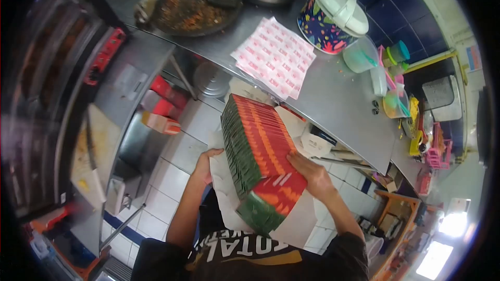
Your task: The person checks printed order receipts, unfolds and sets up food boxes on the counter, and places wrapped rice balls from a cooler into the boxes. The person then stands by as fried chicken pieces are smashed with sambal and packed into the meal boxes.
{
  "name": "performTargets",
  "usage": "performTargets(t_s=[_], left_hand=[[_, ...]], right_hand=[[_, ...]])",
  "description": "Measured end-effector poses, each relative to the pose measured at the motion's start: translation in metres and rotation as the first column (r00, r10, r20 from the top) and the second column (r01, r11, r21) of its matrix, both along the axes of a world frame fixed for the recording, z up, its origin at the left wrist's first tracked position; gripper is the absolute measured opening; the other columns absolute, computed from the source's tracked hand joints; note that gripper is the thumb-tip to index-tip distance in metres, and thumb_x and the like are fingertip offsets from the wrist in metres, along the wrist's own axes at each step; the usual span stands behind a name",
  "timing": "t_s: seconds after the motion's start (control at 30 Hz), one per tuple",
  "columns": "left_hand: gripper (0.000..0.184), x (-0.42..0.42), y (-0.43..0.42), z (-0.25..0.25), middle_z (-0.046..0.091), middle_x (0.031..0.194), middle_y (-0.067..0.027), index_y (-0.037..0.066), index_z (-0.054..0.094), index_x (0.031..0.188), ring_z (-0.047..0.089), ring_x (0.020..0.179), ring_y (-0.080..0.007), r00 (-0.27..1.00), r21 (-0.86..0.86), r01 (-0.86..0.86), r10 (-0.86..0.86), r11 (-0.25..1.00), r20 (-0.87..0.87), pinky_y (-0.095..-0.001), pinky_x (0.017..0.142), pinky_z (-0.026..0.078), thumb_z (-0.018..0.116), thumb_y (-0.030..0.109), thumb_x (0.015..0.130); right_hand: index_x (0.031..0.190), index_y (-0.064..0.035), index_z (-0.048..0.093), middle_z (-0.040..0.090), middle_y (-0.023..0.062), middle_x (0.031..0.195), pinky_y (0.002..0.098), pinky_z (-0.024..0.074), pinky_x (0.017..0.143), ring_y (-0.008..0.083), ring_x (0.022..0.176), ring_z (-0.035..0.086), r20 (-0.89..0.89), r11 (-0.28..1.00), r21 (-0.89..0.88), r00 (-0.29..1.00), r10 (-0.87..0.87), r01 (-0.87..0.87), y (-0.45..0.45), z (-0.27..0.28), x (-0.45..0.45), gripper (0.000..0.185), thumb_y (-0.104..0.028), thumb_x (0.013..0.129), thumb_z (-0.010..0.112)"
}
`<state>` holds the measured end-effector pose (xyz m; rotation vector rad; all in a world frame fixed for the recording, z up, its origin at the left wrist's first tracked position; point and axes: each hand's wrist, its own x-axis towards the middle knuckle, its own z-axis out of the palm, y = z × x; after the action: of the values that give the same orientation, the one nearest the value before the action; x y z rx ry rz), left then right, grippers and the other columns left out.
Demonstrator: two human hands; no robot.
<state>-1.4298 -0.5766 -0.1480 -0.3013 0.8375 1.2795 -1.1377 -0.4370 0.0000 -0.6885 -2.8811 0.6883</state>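
A thick stack of folded red, orange and green cartons [265, 151] is held up in front of my chest, tilted. White paper or card sheets [224, 198] lie under and behind it. My left hand [207, 165] is at the left edge of the white sheets, its fingers mostly hidden behind them. On the stack's right side my right hand [312, 174] grips the cartons. Beyond the stack, pink-printed wrapping paper [276, 58] lies on the steel counter [333, 99].
A wok of chopped food [195, 10] stands at the counter's back left, a patterned pot with a white lid [333, 20] at the back right. Plastic tubs [360, 54] are farther right. To the left, a knife [92, 148] lies on a cutting board [96, 177].
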Motion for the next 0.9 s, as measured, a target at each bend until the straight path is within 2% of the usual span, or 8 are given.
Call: performTargets(t_s=[0.13,0.2,0.4,0.57,0.63,0.67,0.77,0.9], left_hand=[[0.016,-0.051,-0.001,0.068,0.061,0.076,-0.0042,0.009,0.063,0.088,0.060,0.065,-0.0203,0.946,-0.020,-0.008,0.001,1.000,-0.324,-0.0354,0.062,0.051,0.065,0.022,0.079],[0.034,-0.071,0.027,0.099,0.063,0.082,-0.0069,0.006,0.064,0.101,0.062,0.071,-0.0204,0.896,-0.033,0.065,-0.073,0.997,-0.439,-0.0381,0.068,0.054,0.069,0.026,0.074],[0.024,-0.115,0.142,0.178,0.056,0.083,-0.0111,0.007,0.055,0.092,0.058,0.067,-0.0281,0.963,0.312,0.089,-0.002,0.946,-0.270,-0.0529,0.072,0.058,0.059,0.028,0.080],[0.057,-0.138,0.233,0.238,0.058,0.124,-0.0253,0.004,0.060,0.120,0.057,0.114,-0.0481,0.871,0.276,0.326,-0.174,0.904,-0.459,-0.0698,0.092,0.047,0.042,0.048,0.088],[0.065,-0.147,0.270,0.257,0.058,0.129,-0.0188,0.006,0.056,0.134,0.056,0.117,-0.0458,0.875,0.300,0.333,-0.175,0.894,-0.451,-0.0709,0.097,0.041,0.042,0.051,0.089],[0.073,-0.147,0.286,0.264,0.057,0.133,-0.0189,0.006,0.054,0.138,0.055,0.123,-0.0406,0.825,0.221,0.295,-0.131,0.929,-0.550,-0.0668,0.103,0.039,0.041,0.059,0.091],[0.052,-0.125,0.315,0.280,0.070,0.100,-0.0103,0.001,0.064,0.115,0.069,0.084,-0.0199,0.697,0.391,0.204,0.147,0.897,-0.702,-0.0342,0.074,0.059,0.045,0.048,0.100],[0.050,-0.134,0.331,0.251,0.071,0.104,-0.0107,-0.001,0.060,0.125,0.070,0.081,-0.0211,0.657,0.480,0.074,0.320,0.874,-0.683,-0.0346,0.067,0.059,0.048,0.041,0.101]], right_hand=[[0.134,-0.0011,0.058,0.061,0.0179,0.133,0.0373,0.0496,0.102,0.0333,0.123,0.059,-0.099,0.986,-0.161,0.994,-0.050,0.034,0.011,0.055,-0.033,0.057,-0.001,0.077,0.070],[0.131,0.0006,0.061,0.065,0.0208,0.126,0.0333,0.0516,0.094,0.0309,0.113,0.066,-0.085,0.938,-0.307,0.977,-0.193,0.159,0.033,0.065,-0.048,0.051,0.002,0.080,0.067],[0.099,0.0084,0.068,0.073,0.0197,0.087,0.0368,0.0524,0.070,0.0229,0.079,0.071,-0.330,0.986,-0.090,0.929,-0.166,0.144,0.146,0.086,-0.074,0.020,-0.009,0.091,0.062],[0.100,0.0071,0.069,0.072,0.0217,0.088,0.0417,0.0522,0.072,0.0263,0.077,0.069,-0.345,0.964,-0.179,0.906,-0.246,0.194,0.226,0.106,-0.103,0.031,-0.022,0.091,0.066],[0.098,0.0080,0.068,0.070,0.0270,0.088,0.0451,0.0527,0.076,0.0361,0.081,0.068,-0.342,0.976,-0.123,0.915,-0.214,0.182,0.247,0.114,-0.124,0.035,-0.025,0.086,0.065],[0.096,0.0099,0.067,0.068,0.0309,0.090,0.0473,0.0531,0.080,0.0446,0.088,0.068,-0.287,0.975,-0.106,0.933,-0.218,0.196,0.250,0.125,-0.138,0.037,-0.024,0.083,0.063],[0.089,0.0138,0.067,0.067,0.0334,0.083,0.0467,0.0554,0.078,0.0420,0.085,0.071,-0.100,0.943,-0.057,0.938,-0.332,0.327,0.287,0.112,-0.189,0.038,-0.020,0.082,0.053],[0.081,0.0162,0.065,0.062,0.0391,0.079,0.0484,0.0519,0.088,0.0498,0.085,0.068,-0.076,0.984,0.048,0.983,-0.169,0.173,0.288,0.151,-0.209,0.049,-0.028,0.084,0.045]])
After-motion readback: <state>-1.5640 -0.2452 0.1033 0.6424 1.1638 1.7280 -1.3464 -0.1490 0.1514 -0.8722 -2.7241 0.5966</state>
